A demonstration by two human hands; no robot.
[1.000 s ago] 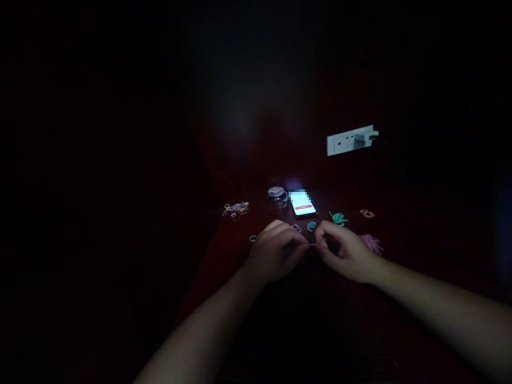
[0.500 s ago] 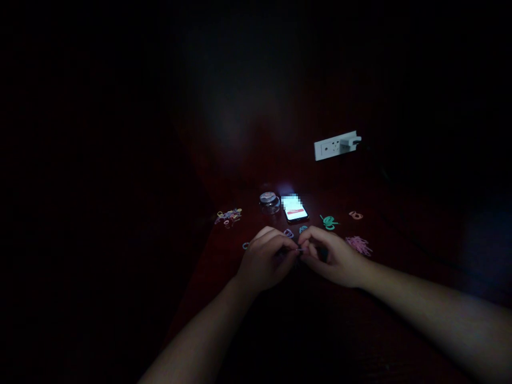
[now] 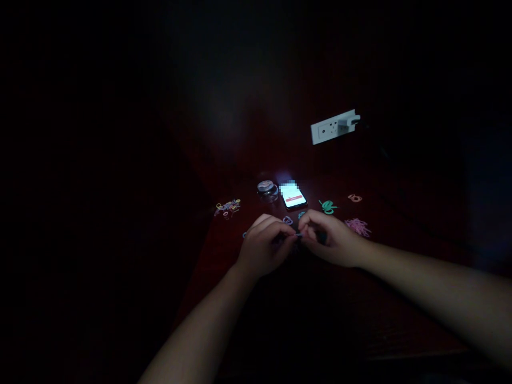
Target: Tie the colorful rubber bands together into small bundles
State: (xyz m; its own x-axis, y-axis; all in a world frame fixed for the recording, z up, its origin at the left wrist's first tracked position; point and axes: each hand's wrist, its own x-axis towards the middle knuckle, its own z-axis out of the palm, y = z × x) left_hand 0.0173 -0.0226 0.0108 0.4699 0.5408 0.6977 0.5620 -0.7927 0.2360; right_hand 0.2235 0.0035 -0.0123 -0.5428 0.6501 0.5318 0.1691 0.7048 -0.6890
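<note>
My left hand [image 3: 267,242] and my right hand [image 3: 330,240] meet above the dark red table. Both are closed, thumb against fingers, pinching a small purple elastic band [image 3: 298,234] between them; most of it is hidden by the fingertips. Just beyond the hands lie purple bands [image 3: 287,220] and blue bands [image 3: 301,215]. A blue band peeks out beside the left hand. Near the right wrist is a pile of pink bands [image 3: 358,227], with green bands [image 3: 328,207] and orange bands [image 3: 354,198] behind it.
A small clear jar [image 3: 268,191] with a lid stands beside a lit phone [image 3: 294,197]. Mixed coloured bands [image 3: 228,207] lie near the table's left edge. On the back wall is a white socket [image 3: 332,128] with a plug in it. The surroundings are very dark.
The whole view has tilted slightly downward, so everything sits higher in the picture. Both hands keep the same pinch on the band, with only slight finger movement.
</note>
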